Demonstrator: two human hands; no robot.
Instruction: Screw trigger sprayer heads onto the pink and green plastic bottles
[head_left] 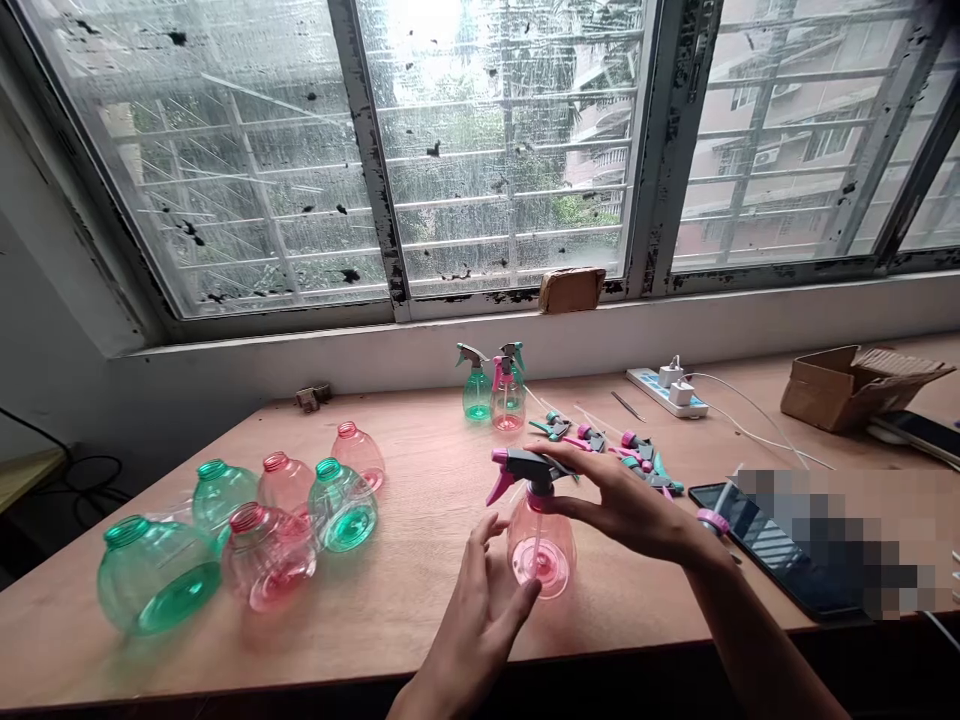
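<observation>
A clear pink bottle [561, 545] stands upright on the table in front of me, topped by a grey and pink trigger spray head [516, 464]. A tube runs down inside it. My right hand [634, 500] grips the head, fingers over its top and thumb by the pink collar. Loosely cupped at the bottle's lower left is my left hand [476, 610], its fingers apart and the thumb across the bottle's front; whether it touches is unclear. Loose spray heads in pink, green and grey [637, 446] lie just beyond my right hand.
Several headless green bottles [154, 570] and pink bottles [276, 550] stand at left. Three bottles with spray heads [477, 392] stand by the window wall. At right are a dark-screened device [780, 555], a power strip [679, 400] with cables and an open cardboard box [832, 385].
</observation>
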